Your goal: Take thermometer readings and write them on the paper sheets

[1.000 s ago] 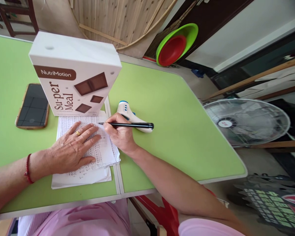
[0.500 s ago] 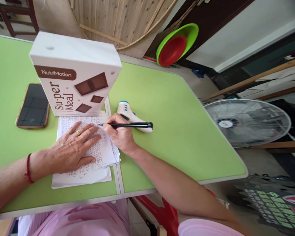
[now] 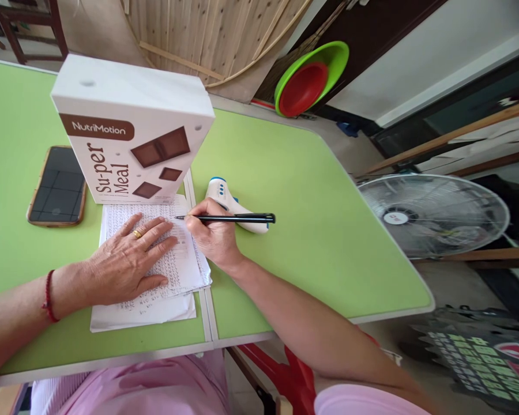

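Sheets of paper [image 3: 179, 271] covered in handwriting lie stacked on the green table, close to its front edge. My left hand [image 3: 132, 259] rests flat on the top sheet with its fingers spread; a gold ring is on one finger. A black pen [image 3: 251, 218] is pinched in my right hand [image 3: 214, 233], its tip pointing left at the upper part of the sheet. Whether the tip touches the paper I cannot tell. Just behind my right hand lies a white and blue infrared thermometer [image 3: 219, 189], partly covered by the hand and pen.
A white NutriMotion box [image 3: 134, 138] stands upright at the papers' far edge. Left of it lies a phone [image 3: 58, 184] in a brown case. A metal seam crosses the green table [image 3: 311, 259]. Beyond the right edge is a fan [image 3: 436, 216]; green and red basins [image 3: 305, 86] are behind.
The pen has tilted slightly, its back end shifting a little to the right, and my right hand has moved very slightly right. My left hand stays in place.
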The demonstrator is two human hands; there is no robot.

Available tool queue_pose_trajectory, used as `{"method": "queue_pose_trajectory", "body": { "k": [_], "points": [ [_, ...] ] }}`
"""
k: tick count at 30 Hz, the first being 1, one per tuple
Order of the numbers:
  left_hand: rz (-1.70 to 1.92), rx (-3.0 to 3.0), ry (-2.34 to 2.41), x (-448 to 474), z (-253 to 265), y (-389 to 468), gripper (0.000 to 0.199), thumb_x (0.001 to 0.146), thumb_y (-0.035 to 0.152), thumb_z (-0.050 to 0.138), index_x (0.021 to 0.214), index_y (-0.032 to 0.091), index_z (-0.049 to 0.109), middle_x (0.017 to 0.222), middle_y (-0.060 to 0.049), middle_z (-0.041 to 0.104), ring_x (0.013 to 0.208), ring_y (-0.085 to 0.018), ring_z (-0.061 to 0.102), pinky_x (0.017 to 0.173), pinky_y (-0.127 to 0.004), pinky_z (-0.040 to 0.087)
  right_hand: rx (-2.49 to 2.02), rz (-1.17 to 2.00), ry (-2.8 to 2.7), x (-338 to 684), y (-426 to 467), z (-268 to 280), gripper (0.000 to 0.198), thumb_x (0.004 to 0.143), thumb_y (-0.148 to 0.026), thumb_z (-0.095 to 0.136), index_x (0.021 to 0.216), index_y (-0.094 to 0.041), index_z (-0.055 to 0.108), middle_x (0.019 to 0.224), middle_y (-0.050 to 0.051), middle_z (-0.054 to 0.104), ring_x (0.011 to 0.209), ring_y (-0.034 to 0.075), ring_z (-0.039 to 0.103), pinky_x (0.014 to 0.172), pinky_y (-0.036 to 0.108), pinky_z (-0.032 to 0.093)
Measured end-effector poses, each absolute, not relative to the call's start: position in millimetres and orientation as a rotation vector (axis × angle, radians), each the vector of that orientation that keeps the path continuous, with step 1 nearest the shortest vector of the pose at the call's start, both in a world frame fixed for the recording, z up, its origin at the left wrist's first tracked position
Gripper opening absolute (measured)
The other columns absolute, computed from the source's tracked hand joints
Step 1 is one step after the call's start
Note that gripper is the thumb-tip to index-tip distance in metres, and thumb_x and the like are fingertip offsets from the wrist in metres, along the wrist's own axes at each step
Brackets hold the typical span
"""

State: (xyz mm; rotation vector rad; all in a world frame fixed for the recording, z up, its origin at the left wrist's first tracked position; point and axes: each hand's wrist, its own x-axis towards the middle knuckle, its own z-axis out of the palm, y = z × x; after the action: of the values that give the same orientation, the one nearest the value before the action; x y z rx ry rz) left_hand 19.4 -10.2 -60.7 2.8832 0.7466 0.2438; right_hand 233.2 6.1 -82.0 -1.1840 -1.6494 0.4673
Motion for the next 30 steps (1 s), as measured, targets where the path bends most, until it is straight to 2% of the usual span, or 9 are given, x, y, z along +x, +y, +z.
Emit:
{"method": "queue_pose_trajectory", "body": {
  "k": [10,21,30],
  "points": [
    [0.250,2.861,0.749,19.7,-61.5,-10.7,0.053,0.099,0.046,0.047,0.141,0.013,0.046,0.153,-0.019,0.038,0.144,-0.033,0.032,0.121,-0.056,0.019,-1.165,0.490,-1.685,232.6,5.7,-81.5,0.013,0.080,-0.021,0.055,0.068,-0.023,0.049,0.061,-0.005,0.056,0.055,0.011,0.049,0.055,0.026,0.043],
    [0.224,2.906,0.737,19.1,-60.8,-10.5,0.055,0.100,0.048,0.043,0.141,0.011,0.046,0.152,-0.021,0.038,0.143,-0.035,0.034,0.118,-0.058,0.024,-1.148,0.478,-1.684,233.2,6.1,-82.1,0.014,0.078,-0.019,0.055,0.067,-0.023,0.047,0.059,-0.005,0.053,0.054,0.011,0.047,0.054,0.026,0.042],
    [0.246,2.899,0.721,17.8,-61.5,-9.7,0.054,0.101,0.047,0.042,0.141,0.011,0.046,0.153,-0.020,0.037,0.144,-0.035,0.033,0.118,-0.059,0.023,-1.179,0.492,-1.587,235.5,8.0,-82.8,0.013,0.075,-0.019,0.055,0.065,-0.023,0.049,0.058,-0.005,0.054,0.054,0.011,0.047,0.054,0.026,0.042]
  ]
}}
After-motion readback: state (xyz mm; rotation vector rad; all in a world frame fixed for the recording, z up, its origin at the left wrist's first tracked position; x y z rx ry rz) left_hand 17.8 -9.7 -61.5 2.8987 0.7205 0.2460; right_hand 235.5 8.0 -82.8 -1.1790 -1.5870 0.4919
